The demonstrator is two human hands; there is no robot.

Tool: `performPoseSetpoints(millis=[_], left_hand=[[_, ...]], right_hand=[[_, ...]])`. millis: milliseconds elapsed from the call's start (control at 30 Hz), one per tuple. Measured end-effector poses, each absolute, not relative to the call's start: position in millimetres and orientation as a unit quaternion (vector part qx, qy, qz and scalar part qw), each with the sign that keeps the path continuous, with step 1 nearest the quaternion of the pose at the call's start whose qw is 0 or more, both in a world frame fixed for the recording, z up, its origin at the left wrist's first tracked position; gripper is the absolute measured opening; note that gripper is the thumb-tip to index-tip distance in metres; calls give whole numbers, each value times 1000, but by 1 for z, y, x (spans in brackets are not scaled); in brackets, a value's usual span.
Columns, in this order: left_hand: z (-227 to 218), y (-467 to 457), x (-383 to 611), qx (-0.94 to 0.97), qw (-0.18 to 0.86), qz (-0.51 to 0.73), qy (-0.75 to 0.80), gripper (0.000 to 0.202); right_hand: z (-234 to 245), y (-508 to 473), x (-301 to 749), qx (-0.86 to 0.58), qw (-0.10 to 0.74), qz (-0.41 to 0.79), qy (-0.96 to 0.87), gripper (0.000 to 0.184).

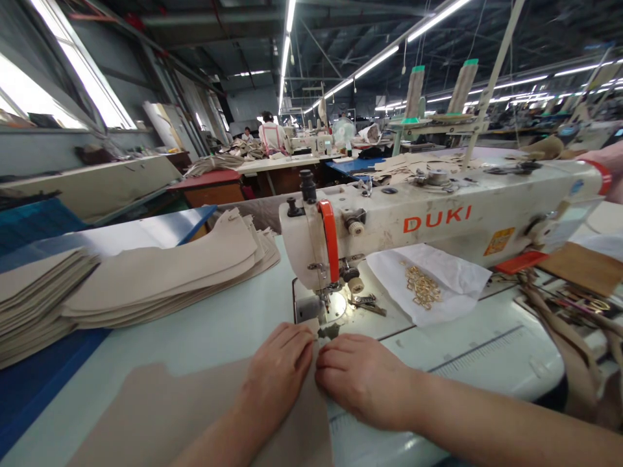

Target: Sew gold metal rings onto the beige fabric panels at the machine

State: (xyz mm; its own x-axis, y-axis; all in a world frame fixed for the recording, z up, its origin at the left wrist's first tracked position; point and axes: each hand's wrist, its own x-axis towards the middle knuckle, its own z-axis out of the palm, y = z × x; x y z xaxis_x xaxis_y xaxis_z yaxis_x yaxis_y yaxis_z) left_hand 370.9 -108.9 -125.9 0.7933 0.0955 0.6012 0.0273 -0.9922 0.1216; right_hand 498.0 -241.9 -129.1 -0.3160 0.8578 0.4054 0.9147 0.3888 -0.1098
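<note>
A large beige fabric panel lies on the sewing table, its narrow end just in front of the needle area of a white sewing machine. My left hand rests on the panel, thumb and fingers closed at its edge. Close beside it, my right hand is closed, fingertips bent in at the same edge; whatever they pinch is hidden. A small dark scrap-like piece shows just beyond my fingertips. Under the lit needle area, the round needle plate is visible.
Stacks of beige panels lie to the left. Right of the needle, gold-coloured metal rings sit on a white sheet; small metal tools lie nearby. Thread cones stand behind the machine. Another person sits farther back.
</note>
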Motion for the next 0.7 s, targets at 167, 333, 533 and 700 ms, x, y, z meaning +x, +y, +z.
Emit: performPoseSetpoints(millis=[167,333,533,700], left_hand=[[-126,-109,372,946,53,320,32,22],[-127,-107,371,949,64,306,36,22],[-128,-107,370,950,70,303,36,21],[-127,-109,367,948,87,306,35,20]], right_hand=[[-129,-242,498,-551,209,-62,-805,12],[-125,-242,498,-573,212,-65,-789,14],[-124,-239,498,-589,193,-94,-779,15],[-124,-238,496,-589,175,-102,-782,14]])
